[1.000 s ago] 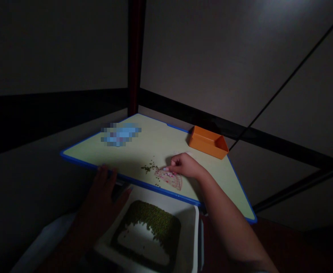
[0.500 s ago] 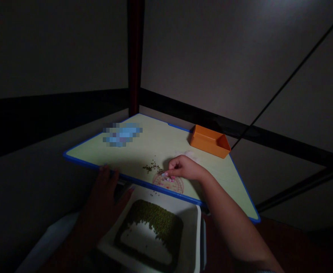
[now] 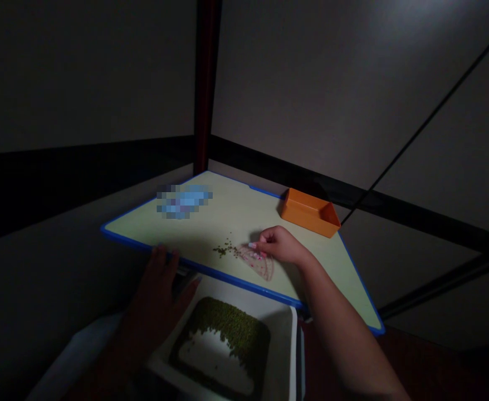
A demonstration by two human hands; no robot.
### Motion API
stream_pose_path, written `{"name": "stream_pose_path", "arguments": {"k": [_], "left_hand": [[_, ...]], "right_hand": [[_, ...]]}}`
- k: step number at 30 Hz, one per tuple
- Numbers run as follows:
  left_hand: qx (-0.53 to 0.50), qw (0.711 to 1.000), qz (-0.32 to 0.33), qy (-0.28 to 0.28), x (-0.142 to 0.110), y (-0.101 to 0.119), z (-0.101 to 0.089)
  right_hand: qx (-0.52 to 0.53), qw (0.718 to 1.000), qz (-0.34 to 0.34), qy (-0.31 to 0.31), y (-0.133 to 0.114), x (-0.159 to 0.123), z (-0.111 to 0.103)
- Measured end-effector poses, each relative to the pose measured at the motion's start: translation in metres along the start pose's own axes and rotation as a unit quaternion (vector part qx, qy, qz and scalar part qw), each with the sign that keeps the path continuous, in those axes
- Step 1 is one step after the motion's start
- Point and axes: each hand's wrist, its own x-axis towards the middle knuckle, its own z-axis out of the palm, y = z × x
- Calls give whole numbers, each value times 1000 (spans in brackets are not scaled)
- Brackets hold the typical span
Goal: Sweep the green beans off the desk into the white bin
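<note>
My right hand (image 3: 280, 245) is over the pale tabletop, its thumb and fingers closed on a clear pinkish protractor (image 3: 263, 267). The protractor's corner lies beside a small scatter of green beans (image 3: 226, 249), which look like mung beans. My left hand (image 3: 161, 295), in shadow, is at the table's blue front edge, fingers stretched out and thumb apart near the far left part of a white tub (image 3: 292, 345). More green beans (image 3: 236, 323) lie inside that tub, heaped toward its far and right sides, below the table's edge.
An orange open box (image 3: 311, 213) stands at the back right of the blue-rimmed table (image 3: 236, 203). A blurred-out blue item (image 3: 186, 201) lies at the back left. Walls (image 3: 311, 83) close in behind the table, meeting at a dark red corner post (image 3: 203, 83).
My right hand has turned the protractor and moved it back from the table's front edge, near the scattered beans. My left hand has stayed by the edge. The view has shifted slightly.
</note>
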Motion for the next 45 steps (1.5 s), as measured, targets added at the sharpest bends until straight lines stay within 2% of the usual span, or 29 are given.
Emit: {"name": "stream_pose_path", "arguments": {"k": [3,10,13,22,34,39,45], "left_hand": [[-1,1000,-5,-2,1,1,0],[6,1000,-8,-1,1,2,0],[5,1000,-12,-7,1,2,-1],[10,1000,-8,-3,2,0,1],[8,1000,6,12,1,-5,4],[7,1000,-7,-1,1,-1,1],[8,1000,-6,-7,0,0,0]], "right_hand": [[5,1000,0,-2,-1,2,3],[-34,996,35,74,2,5,2],[-36,997,38,54,3,6,3],[17,999,-8,-51,-5,0,5],[18,998,-9,-65,0,-6,-9],[14,995,-16,-96,3,-5,-8],[11,994,-23,-103,0,-5,-5]]}}
